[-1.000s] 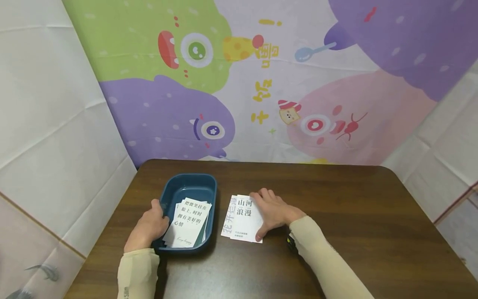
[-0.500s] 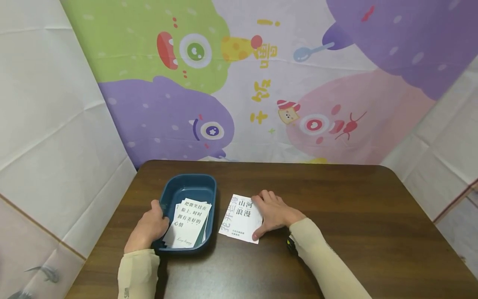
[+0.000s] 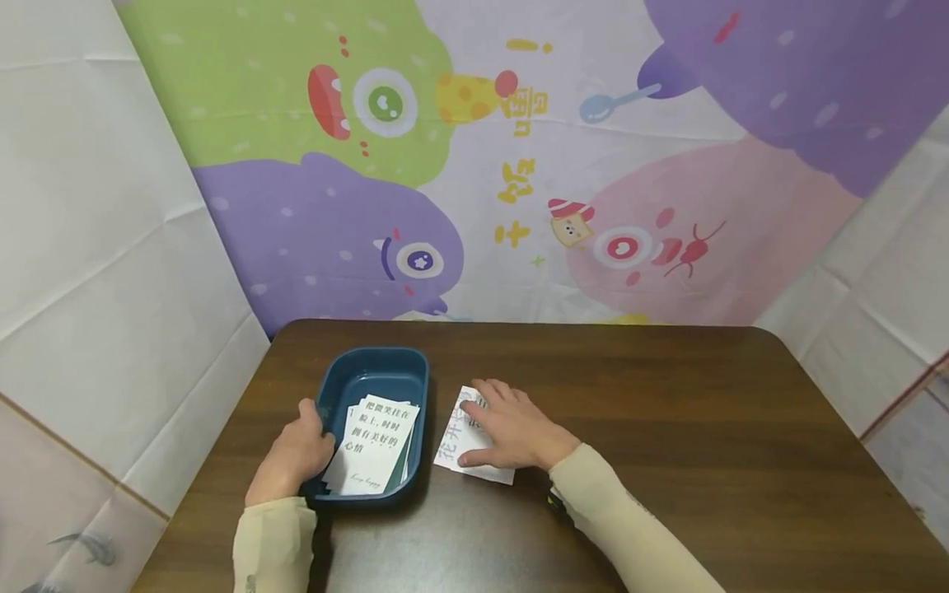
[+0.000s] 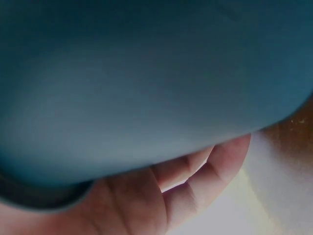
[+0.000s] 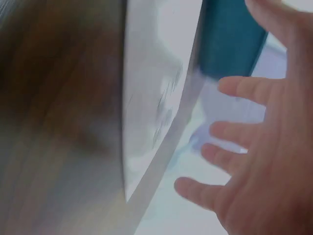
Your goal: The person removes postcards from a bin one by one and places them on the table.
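A dark blue plastic bin (image 3: 378, 362) stands on the left of the table, and my left hand (image 3: 292, 453) grips its left side. In the left wrist view the bin's wall (image 4: 146, 88) fills most of the frame, with the fingers (image 4: 215, 176) along its lower edge. Several printed cards (image 3: 374, 449) lie in a loose pile inside. To the right of the bin, white cards (image 3: 451, 441) with purple and black lettering lie overlapped on the table. Over them my right hand (image 3: 511, 432) is spread, covering part of the lettering; its fingers are apart in the right wrist view.
The brown wooden table (image 3: 667, 395) ends at a rounded back edge, close to a cloth (image 3: 489, 181) printed with cartoon monsters. White panels (image 3: 133, 222) flank it on both sides.
My right hand has moved left from the cards' right edge to over them, its fingers spreading. Earlier the cards slid into closer overlap. My left hand and the bin stay put.
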A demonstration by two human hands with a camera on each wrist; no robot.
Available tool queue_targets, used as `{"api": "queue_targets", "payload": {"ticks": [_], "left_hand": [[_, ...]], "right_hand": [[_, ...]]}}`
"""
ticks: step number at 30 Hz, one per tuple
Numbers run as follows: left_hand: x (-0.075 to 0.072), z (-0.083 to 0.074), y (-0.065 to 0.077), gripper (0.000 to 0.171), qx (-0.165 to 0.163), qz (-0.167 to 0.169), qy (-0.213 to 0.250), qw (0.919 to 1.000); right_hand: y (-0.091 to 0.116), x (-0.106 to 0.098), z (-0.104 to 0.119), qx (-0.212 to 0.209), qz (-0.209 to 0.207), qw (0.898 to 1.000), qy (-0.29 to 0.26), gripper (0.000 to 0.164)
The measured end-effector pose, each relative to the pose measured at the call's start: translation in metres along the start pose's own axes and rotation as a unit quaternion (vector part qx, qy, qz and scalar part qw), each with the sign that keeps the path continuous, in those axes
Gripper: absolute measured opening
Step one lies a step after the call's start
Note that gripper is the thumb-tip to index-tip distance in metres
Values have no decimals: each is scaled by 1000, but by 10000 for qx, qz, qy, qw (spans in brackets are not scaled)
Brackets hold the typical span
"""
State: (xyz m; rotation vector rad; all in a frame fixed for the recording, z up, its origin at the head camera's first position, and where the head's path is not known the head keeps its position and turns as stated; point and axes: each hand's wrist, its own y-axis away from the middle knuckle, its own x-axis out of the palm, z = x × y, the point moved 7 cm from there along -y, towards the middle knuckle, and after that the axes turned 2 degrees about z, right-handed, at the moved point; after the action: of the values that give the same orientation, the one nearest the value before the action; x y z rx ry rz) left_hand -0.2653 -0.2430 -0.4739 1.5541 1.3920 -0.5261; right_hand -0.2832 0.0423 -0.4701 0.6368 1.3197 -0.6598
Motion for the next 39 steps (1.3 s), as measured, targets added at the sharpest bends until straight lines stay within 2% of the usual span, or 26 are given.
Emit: {"api": "queue_targets", "payload": {"ticks": [4, 8, 14, 23, 32, 39], "left_hand": [[1, 1, 0, 61, -21, 18, 29, 10000], [2, 2, 0, 61, -30, 46, 43, 10000], [1, -1, 0, 61, 5, -2, 24, 10000], [0, -1, -2, 60, -32, -72, -54, 10000], [1, 1, -2, 60, -36, -95, -29, 9999], [0, 1, -2, 60, -45, -122, -14, 9999]], "right_hand": [[-7, 5, 24, -362, -23, 9979, 540, 80], [-9, 10, 37, -668, -30, 9946, 789, 70], [-5, 15, 38, -752, 113, 9953, 594, 56], [4, 13, 33, -860, -108, 9956, 355, 44], [3, 12, 32, -931, -143, 9950, 323, 42], [6, 11, 25, -374, -97, 9992, 138, 60]]}}
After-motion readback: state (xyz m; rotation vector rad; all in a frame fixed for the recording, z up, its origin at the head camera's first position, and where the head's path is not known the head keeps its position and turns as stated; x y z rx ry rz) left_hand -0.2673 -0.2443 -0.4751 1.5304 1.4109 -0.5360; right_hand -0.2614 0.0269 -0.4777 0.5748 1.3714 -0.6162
